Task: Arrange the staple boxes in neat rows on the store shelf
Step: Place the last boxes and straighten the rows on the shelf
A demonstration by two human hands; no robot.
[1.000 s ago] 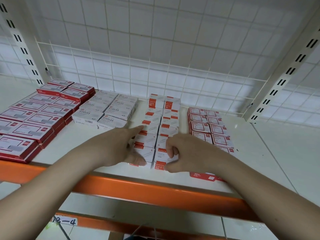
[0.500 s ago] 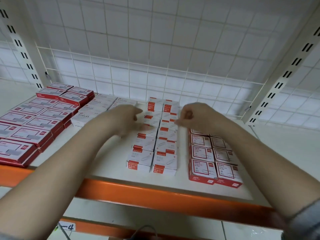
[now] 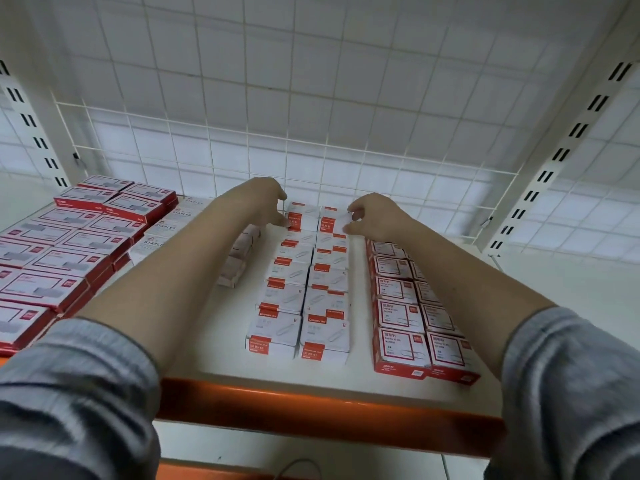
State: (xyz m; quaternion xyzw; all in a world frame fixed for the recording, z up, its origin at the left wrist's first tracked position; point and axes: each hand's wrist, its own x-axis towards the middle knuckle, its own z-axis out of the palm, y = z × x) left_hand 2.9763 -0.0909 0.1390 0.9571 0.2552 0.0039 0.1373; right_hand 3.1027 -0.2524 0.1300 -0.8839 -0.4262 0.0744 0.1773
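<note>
Two rows of small white staple boxes [image 3: 297, 308] with red labels run front to back down the middle of the white shelf [image 3: 225, 344]. Both my arms reach to the far end of these rows. My left hand [image 3: 261, 202] curls its fingers and thumb round the rearmost box of the left row [image 3: 304, 216]. My right hand [image 3: 375, 216] pinches the rearmost box of the right row [image 3: 329, 221] between curled fingers and thumb. The far sides of both rear boxes are hidden.
Red-framed boxes [image 3: 401, 348] stand in two rows at the right. White STAPLES boxes [image 3: 162, 230] and larger red boxes [image 3: 45, 285] fill the left. A wire grid [image 3: 311, 161] backs the shelf, and an orange beam [image 3: 311, 410] edges its front.
Both hands have travelled from the front boxes of the middle rows, along the rows, to the rearmost boxes. The camera has moved closer and tilted up.
</note>
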